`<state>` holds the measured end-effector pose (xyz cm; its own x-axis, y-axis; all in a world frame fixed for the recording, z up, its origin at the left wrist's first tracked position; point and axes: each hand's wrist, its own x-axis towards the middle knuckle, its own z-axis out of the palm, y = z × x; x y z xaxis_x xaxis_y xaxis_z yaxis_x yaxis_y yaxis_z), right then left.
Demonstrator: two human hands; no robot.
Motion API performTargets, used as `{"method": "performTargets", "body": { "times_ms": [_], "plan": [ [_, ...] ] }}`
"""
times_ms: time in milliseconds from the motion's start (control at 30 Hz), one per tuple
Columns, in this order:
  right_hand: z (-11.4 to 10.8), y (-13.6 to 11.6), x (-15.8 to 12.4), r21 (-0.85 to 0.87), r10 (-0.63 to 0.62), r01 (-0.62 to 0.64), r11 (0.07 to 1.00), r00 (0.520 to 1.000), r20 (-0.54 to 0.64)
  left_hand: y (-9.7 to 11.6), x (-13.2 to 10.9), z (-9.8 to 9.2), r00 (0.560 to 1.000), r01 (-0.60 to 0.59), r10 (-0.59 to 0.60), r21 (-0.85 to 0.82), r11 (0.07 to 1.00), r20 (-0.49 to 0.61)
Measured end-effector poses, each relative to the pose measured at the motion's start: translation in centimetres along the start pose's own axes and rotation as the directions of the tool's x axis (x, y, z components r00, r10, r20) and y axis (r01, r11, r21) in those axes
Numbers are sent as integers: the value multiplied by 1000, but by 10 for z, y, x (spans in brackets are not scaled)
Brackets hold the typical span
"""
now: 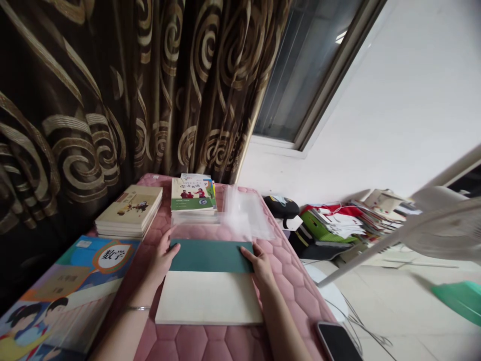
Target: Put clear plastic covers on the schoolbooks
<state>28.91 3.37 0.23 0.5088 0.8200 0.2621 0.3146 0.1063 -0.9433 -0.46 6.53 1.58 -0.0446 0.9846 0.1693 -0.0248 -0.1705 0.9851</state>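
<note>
A book (210, 298) with a plain cream lower part and a teal band (212, 256) across its top lies in front of me. My left hand (165, 255) grips the left end of the teal band, thumb on top and the other fingers mostly hidden. At the opposite end, my right hand (260, 261) pinches the band the same way. Clear plastic film seems to show just beyond the band. Past it, clear plastic sheets (250, 213) lie on the pink quilted surface (300, 296).
Left are a stack of cream books (130, 210) and a large blue textbook (75, 296). Another book stack (192, 194) sits at the back by the curtain (150, 90). A phone (338, 341) rests at the right edge; a fan (439, 225) stands beyond.
</note>
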Motion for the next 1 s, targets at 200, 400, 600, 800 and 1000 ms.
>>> {"method": "performTargets", "body": {
  "times_ms": [200,400,600,800,1000],
  "plan": [
    [0,-1,-2,164,88,-111,980,986,141,-4,1,-1,1000,-2,2,10,1000,-3],
    [0,10,2,311,116,-181,933,970,215,-17,5,-2,1000,15,-15,21,1000,-20],
    [1,13,2,421,113,-212,882,962,247,-15,6,1,999,-12,12,2,1000,-35],
    [1,5,0,363,105,-182,914,969,222,-20,8,1,999,-22,23,8,1000,-47],
    [-3,2,-3,286,75,-133,949,976,205,-24,8,1,997,-29,34,82,996,-65]
  ]
}}
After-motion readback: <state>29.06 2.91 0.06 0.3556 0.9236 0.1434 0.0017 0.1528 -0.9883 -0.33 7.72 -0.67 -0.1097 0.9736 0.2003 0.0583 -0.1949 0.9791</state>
